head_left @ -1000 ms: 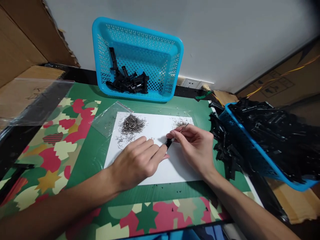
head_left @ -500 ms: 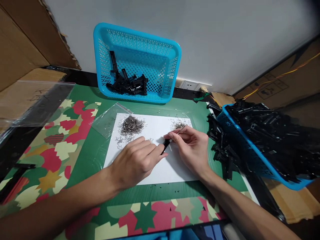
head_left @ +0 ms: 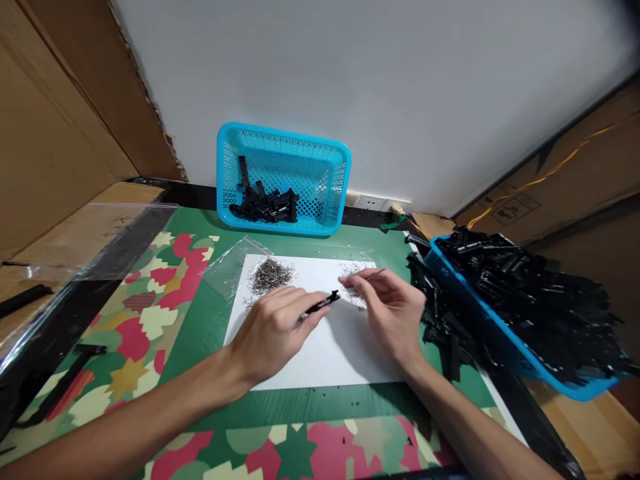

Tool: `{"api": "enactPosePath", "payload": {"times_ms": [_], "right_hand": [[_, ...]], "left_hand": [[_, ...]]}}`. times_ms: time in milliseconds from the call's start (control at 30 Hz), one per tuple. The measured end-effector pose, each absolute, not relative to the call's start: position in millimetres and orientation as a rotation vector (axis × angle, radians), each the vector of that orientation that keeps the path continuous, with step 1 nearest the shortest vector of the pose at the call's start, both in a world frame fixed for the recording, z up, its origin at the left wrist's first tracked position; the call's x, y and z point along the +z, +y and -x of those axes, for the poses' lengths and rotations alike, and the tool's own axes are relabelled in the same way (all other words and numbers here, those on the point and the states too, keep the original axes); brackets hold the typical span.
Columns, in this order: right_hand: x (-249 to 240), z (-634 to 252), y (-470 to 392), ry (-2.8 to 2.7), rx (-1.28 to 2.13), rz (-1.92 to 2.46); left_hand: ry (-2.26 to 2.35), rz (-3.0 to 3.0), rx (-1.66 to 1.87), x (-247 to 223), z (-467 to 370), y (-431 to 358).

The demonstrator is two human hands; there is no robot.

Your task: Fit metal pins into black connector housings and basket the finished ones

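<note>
My left hand [head_left: 280, 320] is closed on a slim black plastic part [head_left: 323, 303], whose notched end sticks out to the right past the thumb and forefinger. Beside it, my right hand [head_left: 393, 307] has its thumb and fingers pinched at the edge of a small pile of tiny metal pieces [head_left: 357, 301]. A thin sliver shows at those fingertips, too small to name. Both hands are over a white sheet [head_left: 320, 360], apart from each other. A larger, darker heap of tiny wire-like metal pieces [head_left: 270, 275] lies at the sheet's upper left, behind my left hand.
Against the wall leans a blue basket [head_left: 285, 137] with several black parts inside. To the right, another blue basket [head_left: 510, 333] is heaped with black parts, and more loose black parts [head_left: 450, 333] lie beside it. A clear plastic bag [head_left: 233, 267] touches the sheet's left side.
My hands have moved apart: the right fingertips left the black part and are now at the small metal pile. The black part's end now points up and right, and the view has tilted upward.
</note>
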State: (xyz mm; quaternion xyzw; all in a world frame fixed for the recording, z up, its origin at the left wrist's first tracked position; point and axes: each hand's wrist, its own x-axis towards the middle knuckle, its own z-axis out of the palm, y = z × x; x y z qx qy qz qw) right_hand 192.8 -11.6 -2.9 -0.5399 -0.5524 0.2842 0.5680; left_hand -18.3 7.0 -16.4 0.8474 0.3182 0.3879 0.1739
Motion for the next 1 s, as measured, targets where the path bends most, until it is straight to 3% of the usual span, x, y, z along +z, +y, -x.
{"api": "enactPosePath", "payload": {"times_ms": [133,367,633,1000], "right_hand": [[18.0,-194.0,-9.6,-1.448,0.551,1.254],[31.9,-183.4,3.3,-2.254,0.933,1.339],[1.3,-179.5,0.4,-2.224,0.994,1.284],[3.0,-183.6,-6.7,-2.304,0.973,1.245]], "left_hand": [[1.087,-1.940,1.258,-10.9,21.2,15.9],[1.119,-1.626,1.411,-17.0,23.5,25.4],[1.041,-1.572,1.357,-22.2,20.6,26.5],[1.041,-1.595,1.347,-20.2,21.0,24.6]]}}
